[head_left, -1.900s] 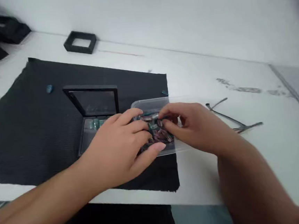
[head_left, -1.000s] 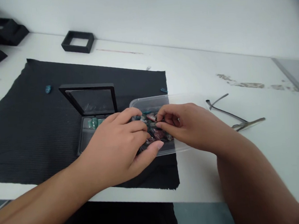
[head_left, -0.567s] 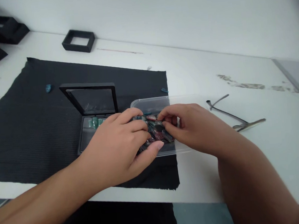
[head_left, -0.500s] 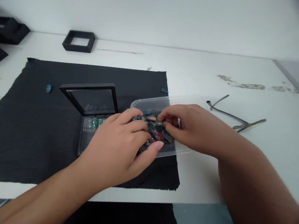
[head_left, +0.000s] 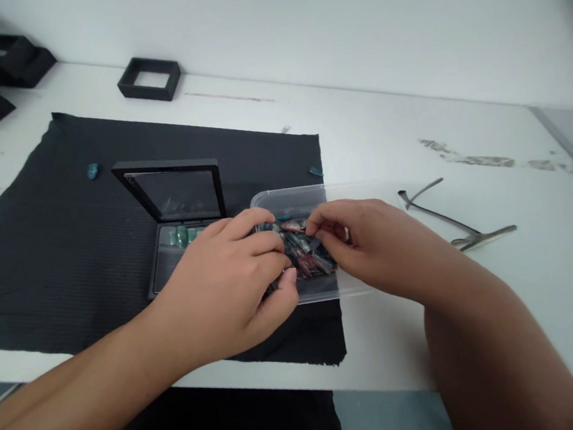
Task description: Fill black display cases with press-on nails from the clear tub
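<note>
A clear plastic tub (head_left: pixel 285 194) holds a heap of small, glossy, elongated pieces (head_left: pixel 304 261) in green, red and dark tones; I cannot tell their kind. Over the tub's left side, my left hand (head_left: pixel 232 276) curls inward, thumb drawn close to the fingers. Whatever it pinches is hidden. Above the heap, thumb and forefinger of my right hand (head_left: pixel 359 239) pinch a small dark flat piece (head_left: pixel 315 244). Left of the tub stands a black hinged display case (head_left: pixel 164 163), its clear-windowed lid raised. A few green glossy pieces (head_left: pixel 182 236) lie in its base, partly covered by my left hand.
Black cloth (head_left: pixel 43 243) lies under the case and part of the tub. On it are a blue piece (head_left: pixel 93 171) and another (head_left: pixel 315 171) near its right edge. Bent metal tongs (head_left: pixel 461 226) lie to the right. Black frames (head_left: pixel 150 80) stand toward the wall.
My left thumb has drawn in toward its fingers. My right fingers have shifted slightly right, and the dark piece in them has turned. The view has moved a little.
</note>
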### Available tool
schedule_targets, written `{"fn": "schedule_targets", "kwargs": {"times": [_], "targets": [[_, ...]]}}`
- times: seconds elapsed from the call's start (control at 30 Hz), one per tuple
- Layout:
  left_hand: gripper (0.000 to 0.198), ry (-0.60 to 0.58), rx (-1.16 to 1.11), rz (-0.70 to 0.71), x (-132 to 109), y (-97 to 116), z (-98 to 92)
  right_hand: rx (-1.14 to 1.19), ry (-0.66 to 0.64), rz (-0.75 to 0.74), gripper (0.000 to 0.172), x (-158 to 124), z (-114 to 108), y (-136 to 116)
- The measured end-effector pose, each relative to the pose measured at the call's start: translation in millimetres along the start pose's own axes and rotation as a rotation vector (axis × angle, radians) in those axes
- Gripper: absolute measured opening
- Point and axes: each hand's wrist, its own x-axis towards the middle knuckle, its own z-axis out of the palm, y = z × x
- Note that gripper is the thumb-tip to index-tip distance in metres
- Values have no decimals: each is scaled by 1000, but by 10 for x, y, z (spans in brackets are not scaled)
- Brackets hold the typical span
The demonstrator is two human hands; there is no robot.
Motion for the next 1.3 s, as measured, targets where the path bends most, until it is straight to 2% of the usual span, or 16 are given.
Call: {"fn": "schedule_targets", "kwargs": {"times": [0.17,0.37,0.5,0.6,0.73,0.87,0.97,1.3], "targets": [[35,-9,-18,-1,-2,-5,2,151,87,-68,17,-11,-13,46],[34,1,-78,-2,-7,-54,30,604,184,-158,5,-59,-30,85],[35,1,-100,-7,-1,-56,33,834,122,-221,4,-76,-51,77],[36,-2,-104,-9,2,-51,29,885,86,-208,8,-91,-88,63],[37,-3,-106,-9,-4,-49,30,839,96,-137,15,-100,-112,62],[36,7,-93,-3,-9,-45,38,726,180,-164,13,-70,-57,78],[37,4,-83,-3,-9,-41,36,556,231,-148,10,-48,-10,77],[37,-1,-60,-3,-12,-21,32,33,205,6,11,-34,-38,33]]}}
